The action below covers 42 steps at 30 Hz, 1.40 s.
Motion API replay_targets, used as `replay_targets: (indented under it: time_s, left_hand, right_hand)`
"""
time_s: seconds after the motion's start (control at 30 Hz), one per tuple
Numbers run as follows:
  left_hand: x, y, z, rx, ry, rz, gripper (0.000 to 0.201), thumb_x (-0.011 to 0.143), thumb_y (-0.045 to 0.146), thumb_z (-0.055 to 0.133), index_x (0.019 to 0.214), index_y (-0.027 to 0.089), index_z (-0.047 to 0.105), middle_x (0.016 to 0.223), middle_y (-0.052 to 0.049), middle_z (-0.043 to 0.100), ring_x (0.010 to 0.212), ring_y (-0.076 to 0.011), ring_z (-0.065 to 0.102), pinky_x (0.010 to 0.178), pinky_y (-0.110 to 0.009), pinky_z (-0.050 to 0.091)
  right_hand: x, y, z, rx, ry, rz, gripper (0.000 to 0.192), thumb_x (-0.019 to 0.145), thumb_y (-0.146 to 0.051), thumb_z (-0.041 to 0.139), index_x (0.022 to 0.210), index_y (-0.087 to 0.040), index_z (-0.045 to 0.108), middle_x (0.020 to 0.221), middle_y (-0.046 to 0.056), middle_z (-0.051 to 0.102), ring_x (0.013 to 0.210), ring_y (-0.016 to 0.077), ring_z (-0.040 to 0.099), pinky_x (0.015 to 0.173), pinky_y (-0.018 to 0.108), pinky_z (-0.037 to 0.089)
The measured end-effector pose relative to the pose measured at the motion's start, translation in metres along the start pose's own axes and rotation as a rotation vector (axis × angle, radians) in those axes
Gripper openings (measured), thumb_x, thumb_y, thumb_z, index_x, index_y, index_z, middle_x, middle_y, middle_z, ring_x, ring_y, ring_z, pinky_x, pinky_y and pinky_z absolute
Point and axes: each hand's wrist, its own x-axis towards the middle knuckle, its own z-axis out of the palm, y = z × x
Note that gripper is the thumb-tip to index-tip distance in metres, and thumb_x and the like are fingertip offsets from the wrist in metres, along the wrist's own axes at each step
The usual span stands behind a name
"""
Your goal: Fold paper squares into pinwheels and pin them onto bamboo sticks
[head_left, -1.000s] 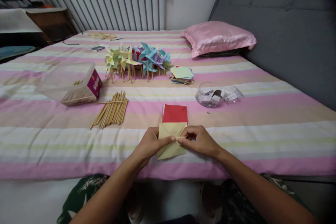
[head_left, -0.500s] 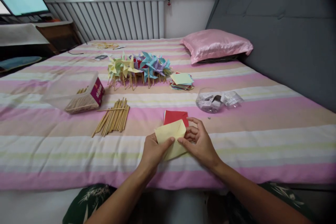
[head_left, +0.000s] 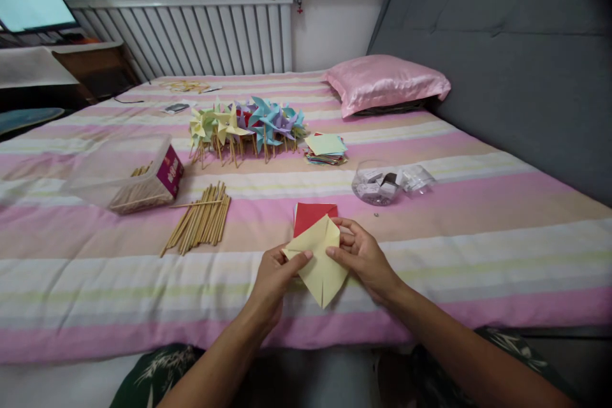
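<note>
A square of pale yellow paper is held up between both hands, one corner pointing down toward me. Slits run in from its corners. My left hand pinches its left side, thumb on top and fingers beneath. On the right side, my right hand grips the sheet with the thumb in front and the fingers partly behind it. Just beyond the sheet lies a small pile of paper with a red square on top, its near part covered by the yellow paper.
Left are wooden sticks and a clear plastic box with more sticks. Several paper pinwheels stand farther back. A paper stack, a round clear container with small packets, and a pink pillow are rightward on the striped bed.
The yellow paper has turned in my hands, so a corner now points down toward me and its slits show. My view has shifted slightly to the right.
</note>
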Motion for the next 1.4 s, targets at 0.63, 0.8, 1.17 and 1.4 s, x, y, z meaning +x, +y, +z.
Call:
replay_targets:
  time_s: [0.63,0.8,1.17,1.4]
  left_hand:
    - [0.006,-0.006,-0.002,0.056,0.126,-0.038,0.037,0.056,0.027,0.08,0.087,0.009,0.07,0.075,-0.008,0.071,0.062,-0.0137,0.059,0.057,-0.022,0.044]
    - [0.007,-0.007,-0.004,0.099,0.161,-0.025,0.036,0.054,0.027,0.081,0.084,0.01,0.07,0.07,-0.005,0.07,0.059,-0.013,0.058,0.056,-0.022,0.043]
    - [0.007,-0.005,-0.004,0.176,0.107,-0.024,0.033,0.054,0.029,0.079,0.079,0.01,0.07,0.069,-0.005,0.068,0.059,-0.0134,0.057,0.056,-0.023,0.043]
    - [0.007,-0.004,-0.007,0.151,0.034,-0.023,0.029,0.06,0.032,0.076,0.078,0.011,0.07,0.07,-0.005,0.069,0.058,-0.0126,0.057,0.055,-0.022,0.042]
  right_hand:
    - [-0.006,-0.001,0.002,-0.308,-0.051,-0.142,0.048,0.075,-0.025,0.065,0.117,-0.028,0.041,0.071,-0.003,0.062,0.059,0.01,0.059,0.054,0.02,0.046]
    - [-0.006,-0.001,-0.001,-0.382,-0.101,-0.155,0.023,0.079,-0.03,0.061,0.1,-0.022,0.055,0.078,0.0,0.059,0.066,0.0107,0.059,0.056,0.02,0.045]
    - [-0.004,-0.005,-0.008,-0.522,-0.156,-0.195,0.011,0.081,-0.029,0.058,0.081,-0.018,0.056,0.075,0.0,0.058,0.067,0.0101,0.055,0.061,0.02,0.043]
    - [-0.003,-0.009,-0.011,-0.523,-0.186,-0.16,0.011,0.081,-0.028,0.058,0.08,-0.017,0.056,0.075,0.0,0.058,0.067,0.0099,0.055,0.06,0.02,0.042]
